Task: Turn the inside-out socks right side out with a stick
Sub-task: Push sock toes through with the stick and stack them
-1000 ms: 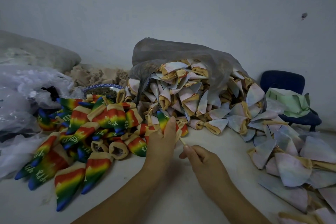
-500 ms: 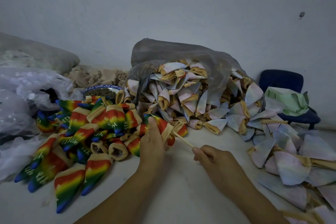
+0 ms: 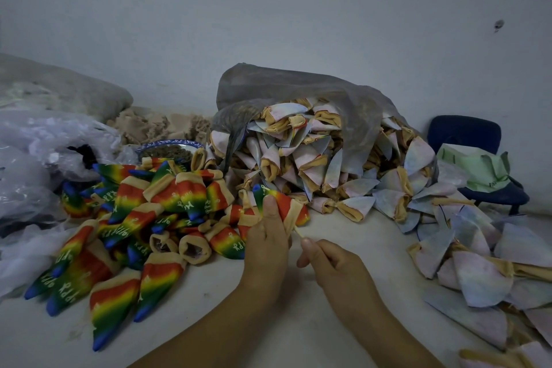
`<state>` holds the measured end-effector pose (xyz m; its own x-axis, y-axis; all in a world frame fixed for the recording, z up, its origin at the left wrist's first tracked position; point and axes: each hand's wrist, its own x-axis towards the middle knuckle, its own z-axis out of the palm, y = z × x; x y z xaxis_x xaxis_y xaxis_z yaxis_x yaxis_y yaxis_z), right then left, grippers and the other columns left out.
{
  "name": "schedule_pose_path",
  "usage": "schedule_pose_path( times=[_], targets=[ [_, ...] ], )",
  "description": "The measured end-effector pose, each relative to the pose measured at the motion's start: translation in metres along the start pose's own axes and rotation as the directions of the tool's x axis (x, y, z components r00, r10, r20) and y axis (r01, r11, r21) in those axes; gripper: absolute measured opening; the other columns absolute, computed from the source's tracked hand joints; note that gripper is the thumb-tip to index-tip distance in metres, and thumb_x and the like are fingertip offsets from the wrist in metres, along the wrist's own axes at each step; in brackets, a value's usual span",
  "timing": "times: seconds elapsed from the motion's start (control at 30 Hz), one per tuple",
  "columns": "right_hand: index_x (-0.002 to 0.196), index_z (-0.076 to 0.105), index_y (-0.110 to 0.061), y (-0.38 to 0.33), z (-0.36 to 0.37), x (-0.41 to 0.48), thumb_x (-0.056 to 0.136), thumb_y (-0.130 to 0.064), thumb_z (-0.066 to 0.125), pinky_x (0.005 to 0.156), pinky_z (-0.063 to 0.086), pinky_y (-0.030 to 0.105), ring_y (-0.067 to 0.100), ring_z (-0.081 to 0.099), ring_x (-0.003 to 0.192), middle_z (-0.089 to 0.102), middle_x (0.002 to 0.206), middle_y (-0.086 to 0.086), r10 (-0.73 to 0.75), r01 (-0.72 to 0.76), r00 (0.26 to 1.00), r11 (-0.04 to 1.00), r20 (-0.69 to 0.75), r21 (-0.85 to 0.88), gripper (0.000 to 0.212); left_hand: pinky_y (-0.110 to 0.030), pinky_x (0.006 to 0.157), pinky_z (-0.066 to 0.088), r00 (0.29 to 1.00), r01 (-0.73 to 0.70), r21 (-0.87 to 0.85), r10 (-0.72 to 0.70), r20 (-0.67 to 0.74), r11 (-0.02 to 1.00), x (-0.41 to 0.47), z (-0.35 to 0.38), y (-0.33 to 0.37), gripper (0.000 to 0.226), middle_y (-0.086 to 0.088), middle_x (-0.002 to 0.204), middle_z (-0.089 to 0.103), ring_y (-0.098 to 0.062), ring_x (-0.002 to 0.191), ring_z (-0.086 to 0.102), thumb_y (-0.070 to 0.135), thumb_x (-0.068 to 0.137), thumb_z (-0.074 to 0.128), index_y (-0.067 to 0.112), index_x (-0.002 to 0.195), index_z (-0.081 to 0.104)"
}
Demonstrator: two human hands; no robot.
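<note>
On the white table (image 3: 209, 308), the biggest thing before us is the grey bag (image 3: 298, 89) at the far middle, spilling pale inside-out socks (image 3: 313, 158). Left of it lies the heap of rainbow socks (image 3: 149, 218). Near us our left hand (image 3: 265, 245) grips one rainbow sock (image 3: 280, 203) around its cuff, toe up, while our right hand (image 3: 337, 266) pinches the thin stick (image 3: 298, 232), its tip at the cuff. We judge a hard push could pierce the toe, or the stick could slip from so light a pinch.
</note>
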<state>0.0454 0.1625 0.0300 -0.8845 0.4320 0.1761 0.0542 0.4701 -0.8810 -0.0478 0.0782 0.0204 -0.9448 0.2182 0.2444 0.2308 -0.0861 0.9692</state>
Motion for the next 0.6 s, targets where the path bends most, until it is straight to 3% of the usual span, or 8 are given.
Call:
schedule_pose_path(
  times=[0.1,0.2,0.23,0.3,0.33,0.4,0.5,0.6],
  targets=[
    [0.066,0.064,-0.033,0.0,-0.001,0.0,0.074,-0.07,0.039,0.05,0.037,0.016,0.001,0.042,0.045,0.047,0.046,-0.013,-0.015,0.015,1.0,1.0,0.023,0.01,0.045,-0.013,0.05,0.041,0.996,0.086,-0.078,-0.085,0.015,0.993,0.0,-0.002,0.002,0.067,0.009,0.05,0.051,-0.003,0.046,0.047,0.085,0.069,0.022,0.026,0.054,0.052],
    [0.07,0.064,-0.033,0.005,-0.006,0.002,0.075,-0.07,0.041,0.064,0.052,0.037,0.005,0.042,0.05,0.046,0.053,-0.002,-0.061,0.063,0.998,0.996,0.023,-0.057,0.044,-0.016,0.051,0.042,0.995,0.093,-0.076,-0.089,0.051,0.993,-0.001,-0.005,0.005,0.075,0.008,0.05,0.053,-0.002,0.046,0.049,0.087,0.064,0.016,0.026,0.049,0.058],
    [0.071,0.064,-0.033,0.007,-0.008,0.003,0.076,-0.07,0.041,0.068,0.053,0.04,0.007,0.043,0.052,0.048,0.055,0.0,-0.072,0.073,0.997,0.995,0.013,-0.074,0.043,-0.019,0.061,0.044,0.995,0.089,-0.076,-0.085,0.058,0.993,-0.002,-0.006,0.003,0.075,0.008,0.058,0.059,-0.001,0.055,0.055,0.085,0.067,0.015,0.029,0.059,0.064],
    [0.072,0.064,-0.035,0.01,-0.011,0.005,0.075,-0.072,0.04,0.065,0.052,0.038,0.006,0.044,0.051,0.049,0.055,-0.003,-0.091,0.091,0.996,0.991,-0.001,-0.095,0.044,-0.026,0.089,0.042,0.995,0.094,-0.09,-0.09,0.045,0.992,-0.003,-0.006,0.002,0.086,0.006,0.101,0.067,-0.003,0.098,0.06,0.081,0.069,0.016,0.026,0.108,0.071],
    [0.073,0.064,-0.037,0.011,-0.012,0.005,0.074,-0.073,0.038,0.06,0.05,0.034,0.004,0.044,0.05,0.05,0.055,-0.005,-0.096,0.095,0.995,0.99,-0.005,-0.106,0.044,-0.029,0.101,0.038,0.996,0.084,-0.08,-0.081,0.041,0.993,-0.003,-0.005,0.003,0.093,0.004,0.123,0.06,-0.009,0.118,0.053,0.08,0.07,0.018,0.023,0.131,0.059],
    [0.071,0.063,-0.039,0.014,-0.015,0.006,0.073,-0.075,0.036,0.054,0.043,0.024,0.003,0.046,0.05,0.053,0.055,-0.009,-0.09,0.087,0.996,0.988,-0.012,-0.128,0.045,-0.037,0.115,0.032,0.999,0.028,-0.07,-0.026,0.04,0.997,-0.001,-0.006,0.006,0.094,0.0,0.145,0.047,-0.018,0.137,0.041,0.077,0.074,0.024,0.021,0.148,0.04],
    [0.067,0.062,-0.038,0.018,-0.018,0.008,0.075,-0.072,0.035,0.056,0.045,0.022,0.002,0.06,0.063,0.063,0.063,-0.014,-0.072,0.066,0.997,0.976,-0.023,-0.207,0.044,-0.039,0.11,0.039,1.0,-0.019,-0.081,0.02,0.009,0.997,0.002,-0.007,0.008,0.078,-0.005,0.142,0.051,-0.021,0.134,0.045,0.068,0.081,0.034,0.023,0.145,0.044],
    [0.069,0.06,-0.038,0.019,-0.021,0.009,0.076,-0.072,0.033,0.06,0.046,0.025,0.007,0.063,0.071,0.064,0.065,-0.008,-0.091,0.084,0.996,0.953,-0.011,-0.292,0.044,-0.015,0.08,0.048,1.0,-0.015,-0.064,0.015,0.002,0.998,0.009,-0.008,0.003,0.048,-0.003,0.126,0.058,-0.009,0.112,0.057,0.053,0.095,0.04,0.028,0.134,0.052]
  ],
)
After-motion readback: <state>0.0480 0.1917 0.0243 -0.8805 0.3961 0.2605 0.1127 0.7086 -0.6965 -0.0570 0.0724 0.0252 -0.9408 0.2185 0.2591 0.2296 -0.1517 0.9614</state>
